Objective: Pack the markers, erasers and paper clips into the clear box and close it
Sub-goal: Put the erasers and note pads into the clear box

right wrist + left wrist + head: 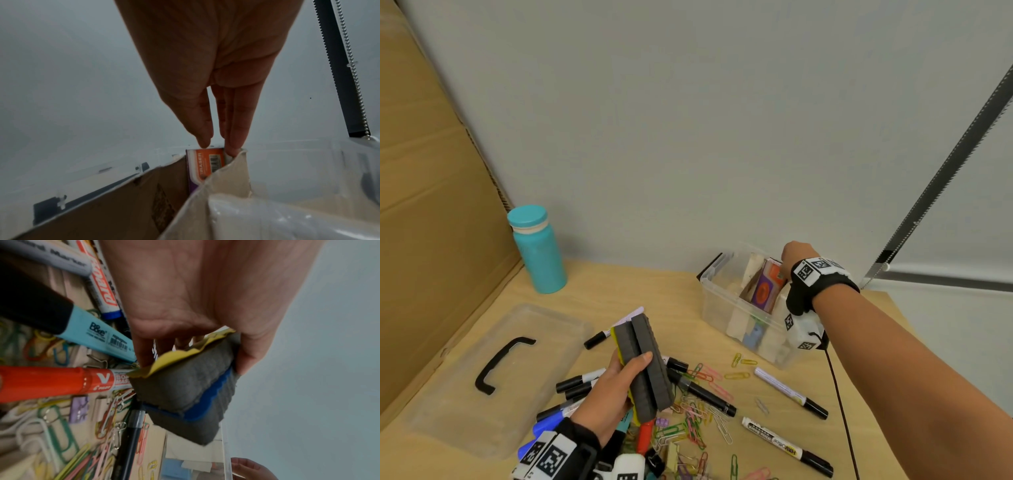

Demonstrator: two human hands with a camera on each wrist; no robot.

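My left hand [631, 365] [193, 352] grips two grey felt erasers [650, 380] [185, 386] stacked together, one yellow-backed and one blue-backed, held above the pile of markers [787, 394] and coloured paper clips [698, 425]. At the back right the clear box [709, 284] [308, 162] stands without its lid. My right hand [784, 270] [218, 146] reaches down into it. Its straight fingertips [203, 142] touch the top edge of an orange and purple eraser pack [765, 291] [205, 162] standing upright between cardboard pieces inside.
The clear lid [465, 394] with a black handle [496, 363] lies on the table at the left. A teal bottle [537, 250] stands behind it beside a cardboard sheet [431, 205]. More markers [787, 445] lie near the front. A black cable [839, 394] hangs from my right wrist.
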